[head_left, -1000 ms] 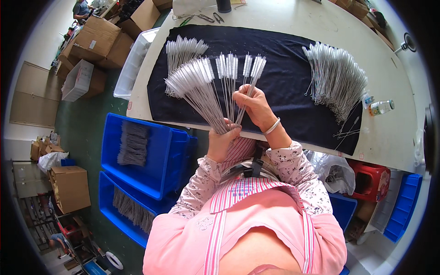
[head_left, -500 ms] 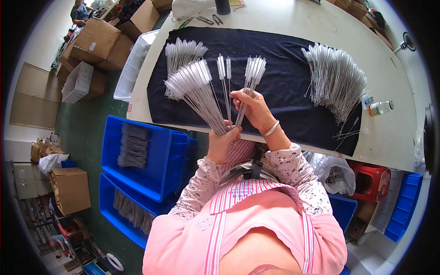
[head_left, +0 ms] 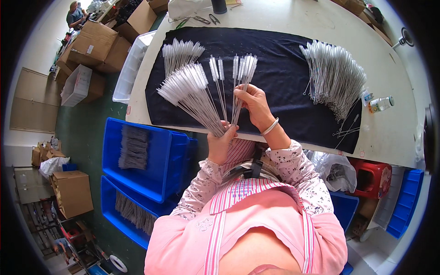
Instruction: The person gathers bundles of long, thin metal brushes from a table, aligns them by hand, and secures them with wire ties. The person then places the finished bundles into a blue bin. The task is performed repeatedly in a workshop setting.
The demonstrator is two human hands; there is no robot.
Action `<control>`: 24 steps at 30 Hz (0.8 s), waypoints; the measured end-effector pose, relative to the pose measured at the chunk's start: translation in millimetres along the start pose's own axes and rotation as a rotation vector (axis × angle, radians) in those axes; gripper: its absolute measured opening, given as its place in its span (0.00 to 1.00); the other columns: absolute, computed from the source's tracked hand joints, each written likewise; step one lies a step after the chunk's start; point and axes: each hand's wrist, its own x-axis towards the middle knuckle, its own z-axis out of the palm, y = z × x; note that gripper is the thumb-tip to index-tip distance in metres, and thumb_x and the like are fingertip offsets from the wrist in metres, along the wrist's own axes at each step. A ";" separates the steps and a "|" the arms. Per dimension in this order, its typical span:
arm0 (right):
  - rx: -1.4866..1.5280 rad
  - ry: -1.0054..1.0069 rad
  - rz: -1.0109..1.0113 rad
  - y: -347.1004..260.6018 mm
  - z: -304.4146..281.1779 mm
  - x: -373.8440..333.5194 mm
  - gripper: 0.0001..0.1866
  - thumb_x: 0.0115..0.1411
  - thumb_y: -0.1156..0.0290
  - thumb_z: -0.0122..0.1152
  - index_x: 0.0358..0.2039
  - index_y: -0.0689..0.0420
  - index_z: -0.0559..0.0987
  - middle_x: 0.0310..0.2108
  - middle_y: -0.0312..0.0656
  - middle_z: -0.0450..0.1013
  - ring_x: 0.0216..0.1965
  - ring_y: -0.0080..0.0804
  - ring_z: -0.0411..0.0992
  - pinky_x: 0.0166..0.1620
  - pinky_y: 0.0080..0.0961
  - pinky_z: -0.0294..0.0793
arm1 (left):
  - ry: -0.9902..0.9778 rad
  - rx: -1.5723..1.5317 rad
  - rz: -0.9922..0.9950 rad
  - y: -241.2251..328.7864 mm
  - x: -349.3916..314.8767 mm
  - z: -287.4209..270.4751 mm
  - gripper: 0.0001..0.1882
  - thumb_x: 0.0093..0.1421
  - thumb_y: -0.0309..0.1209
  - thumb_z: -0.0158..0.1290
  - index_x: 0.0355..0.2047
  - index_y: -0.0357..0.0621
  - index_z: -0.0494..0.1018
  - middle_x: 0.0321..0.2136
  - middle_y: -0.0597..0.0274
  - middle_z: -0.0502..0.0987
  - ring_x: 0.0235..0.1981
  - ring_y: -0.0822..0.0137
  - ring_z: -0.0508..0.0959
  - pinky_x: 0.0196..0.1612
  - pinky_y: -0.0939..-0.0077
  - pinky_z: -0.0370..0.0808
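Note:
My left hand [head_left: 222, 143] is closed round the lower ends of a fanned bunch of thin wire-handled tube brushes [head_left: 188, 89] with white bristles. Within that fan, two brushes [head_left: 217, 68] stand a little apart from the big group. Pinched around the wire stems of a smaller group of brushes [head_left: 245, 68], my right hand [head_left: 253, 104] is on the right side of the fan; the stems' lower ends run down to my left hand. Behind the fan, another pile of white brushes [head_left: 181, 54] lies on the dark cloth [head_left: 270, 50].
A large heap of brushes [head_left: 334, 75] lies on the cloth's right, with a few loose ones [head_left: 347, 132] nearby. Beside it stands a glass jar [head_left: 381, 104]. Small snips [head_left: 214, 19] lie at the table's back. Blue bins [head_left: 158, 160] holding grey-looking brushes stand at left.
Both hands and the fan have shifted slightly left. On the right side of the fan, the smaller group has spread, one or two brushes standing apart at its left.

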 end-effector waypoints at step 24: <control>0.173 0.017 0.014 1.5 2.8 -4.7 0.06 0.55 0.73 0.62 0.32 0.61 0.78 0.23 0.33 0.72 0.24 0.17 0.69 0.29 0.13 0.67 | -0.100 -0.124 -0.046 0.4 -7.7 -0.4 0.12 0.57 0.22 0.55 0.39 0.39 0.64 0.33 0.48 0.77 0.26 0.68 0.76 0.20 0.80 0.70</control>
